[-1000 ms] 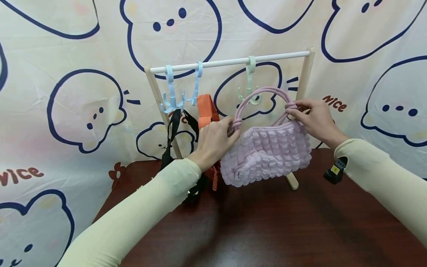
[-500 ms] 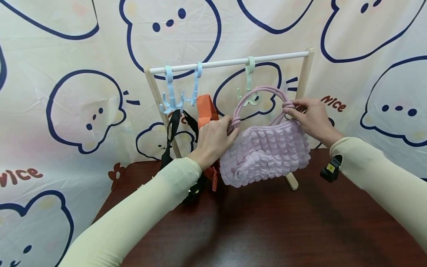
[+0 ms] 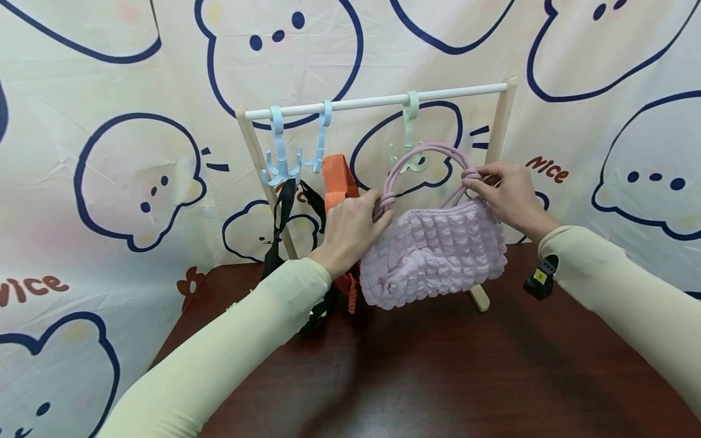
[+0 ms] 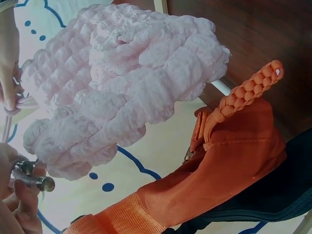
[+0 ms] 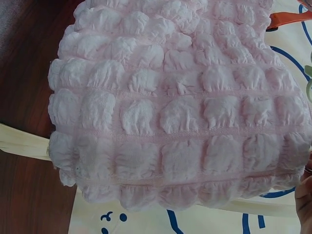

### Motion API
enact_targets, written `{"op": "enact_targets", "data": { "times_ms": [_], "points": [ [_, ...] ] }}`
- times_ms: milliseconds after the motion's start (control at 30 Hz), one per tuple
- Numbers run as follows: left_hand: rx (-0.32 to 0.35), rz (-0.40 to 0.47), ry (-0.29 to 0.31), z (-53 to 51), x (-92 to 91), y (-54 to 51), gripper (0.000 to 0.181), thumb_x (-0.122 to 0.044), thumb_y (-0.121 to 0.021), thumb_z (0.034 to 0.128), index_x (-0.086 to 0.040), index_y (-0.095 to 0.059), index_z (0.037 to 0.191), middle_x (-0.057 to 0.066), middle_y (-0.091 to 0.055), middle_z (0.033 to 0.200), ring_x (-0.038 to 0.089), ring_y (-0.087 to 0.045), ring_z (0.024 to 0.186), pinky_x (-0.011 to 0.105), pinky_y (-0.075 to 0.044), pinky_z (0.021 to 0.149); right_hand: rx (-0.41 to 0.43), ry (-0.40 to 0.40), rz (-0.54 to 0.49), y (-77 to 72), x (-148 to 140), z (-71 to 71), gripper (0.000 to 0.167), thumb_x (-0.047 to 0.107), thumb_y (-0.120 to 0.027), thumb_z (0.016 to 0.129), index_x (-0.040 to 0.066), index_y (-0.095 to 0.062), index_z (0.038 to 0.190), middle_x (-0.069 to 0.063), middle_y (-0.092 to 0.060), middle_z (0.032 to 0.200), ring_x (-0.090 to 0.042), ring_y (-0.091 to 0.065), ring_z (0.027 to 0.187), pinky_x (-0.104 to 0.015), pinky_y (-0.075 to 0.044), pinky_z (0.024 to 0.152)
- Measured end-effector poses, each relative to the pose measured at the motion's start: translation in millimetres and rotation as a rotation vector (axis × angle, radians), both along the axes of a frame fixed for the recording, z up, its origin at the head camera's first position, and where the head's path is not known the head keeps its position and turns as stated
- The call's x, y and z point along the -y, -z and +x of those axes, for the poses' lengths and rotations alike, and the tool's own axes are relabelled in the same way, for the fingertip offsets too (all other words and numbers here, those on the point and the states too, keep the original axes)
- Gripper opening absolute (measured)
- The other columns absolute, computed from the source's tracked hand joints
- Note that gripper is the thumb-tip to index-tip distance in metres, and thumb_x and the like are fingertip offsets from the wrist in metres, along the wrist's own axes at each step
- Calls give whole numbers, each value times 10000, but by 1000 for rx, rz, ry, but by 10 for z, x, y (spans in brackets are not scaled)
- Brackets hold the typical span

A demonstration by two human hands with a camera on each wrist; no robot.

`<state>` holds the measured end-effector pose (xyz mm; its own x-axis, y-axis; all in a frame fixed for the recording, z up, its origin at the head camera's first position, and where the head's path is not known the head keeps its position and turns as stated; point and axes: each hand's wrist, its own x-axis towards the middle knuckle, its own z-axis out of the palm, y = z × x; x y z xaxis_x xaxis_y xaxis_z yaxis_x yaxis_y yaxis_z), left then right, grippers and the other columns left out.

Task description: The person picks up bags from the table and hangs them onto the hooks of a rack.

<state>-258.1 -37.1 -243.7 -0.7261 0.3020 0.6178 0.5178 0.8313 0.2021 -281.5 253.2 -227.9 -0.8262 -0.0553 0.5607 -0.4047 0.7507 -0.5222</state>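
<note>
A pink puffy handbag [image 3: 435, 255] hangs in the air between both hands, its looped handles arching upward. My left hand [image 3: 350, 228] grips the handle's left end near its knot; in the left wrist view the fingers [image 4: 27, 202] curl round it beside metal fittings. My right hand [image 3: 509, 191] pinches the right handle knot. Behind the handle arch, a pale green hook [image 3: 409, 131] hangs on the rack's white rail [image 3: 372, 104]; whether the handles touch it, I cannot tell. In the right wrist view the quilted bag [image 5: 161, 112] covers most of the picture.
Two light blue hooks [image 3: 280, 146] hang on the rail's left part. Below them are an orange bag [image 4: 219, 165] and a dark bag [image 4: 263, 195], partly hidden by the left arm. The wooden rack stands on a dark brown table [image 3: 438, 371] before a printed cloth [image 3: 137, 79].
The right hand has shifted slightly left, and the bag's right side has moved with it. The left hand stays almost in place, and both hands keep their hold.
</note>
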Motion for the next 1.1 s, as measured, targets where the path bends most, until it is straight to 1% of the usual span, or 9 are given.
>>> {"op": "enact_targets", "data": {
  "times_ms": [267, 400, 567, 667, 900, 1100],
  "points": [
    [6, 2, 7, 0, -6, 3, 219, -354, -650, 981, -139, -674, 1012, -5, -627, 693, 166, -571, 603, 348, -477, 564, 7, -5, 4, 11, 9, -2, 333, 247, -667, 986, -13, -717, 1190, -231, -712, 1072, -264, -619, 895, -112, -425, 620],
    [14, 6, 17, 4, -12, 9, 225, -351, -654, 981, -133, -677, 1031, -3, -630, 703, 166, -574, 613, 340, -487, 582, 8, -5, 7, 20, 1, -13, 337, 251, -666, 987, -15, -717, 1188, -233, -714, 1063, -268, -622, 891, -115, -427, 615],
    [17, 2, 14, 5, -18, 13, 234, -351, -655, 980, -128, -682, 1043, -2, -636, 707, 164, -576, 611, 331, -486, 581, 3, -9, 15, 21, 1, -37, 328, 239, -670, 985, -18, -720, 1182, -234, -720, 1049, -264, -622, 874, -118, -429, 611],
    [16, 2, 14, 2, -21, 14, 232, -352, -649, 983, -127, -683, 1030, -3, -630, 698, 161, -570, 603, 321, -472, 569, 9, -7, 17, 17, 4, -40, 325, 243, -670, 985, -14, -723, 1178, -231, -720, 1047, -262, -620, 874, -125, -431, 610],
    [0, -3, 5, -10, -26, 34, 214, -347, -648, 979, -134, -670, 970, -12, -589, 655, 157, -555, 575, 316, -440, 535, 51, -13, 16, 23, 2, -38, 331, 263, -666, 987, -2, -726, 1176, -231, -712, 1064, -265, -624, 908, -140, -445, 616],
    [-6, -5, 8, -13, -23, 66, 213, -346, -648, 979, -135, -667, 959, -15, -584, 643, 156, -554, 565, 328, -442, 527, 49, -27, 24, 62, 9, -48, 306, 243, -672, 984, 4, -736, 1163, -224, -725, 1041, -256, -632, 883, -151, -449, 619]
  ]
}}
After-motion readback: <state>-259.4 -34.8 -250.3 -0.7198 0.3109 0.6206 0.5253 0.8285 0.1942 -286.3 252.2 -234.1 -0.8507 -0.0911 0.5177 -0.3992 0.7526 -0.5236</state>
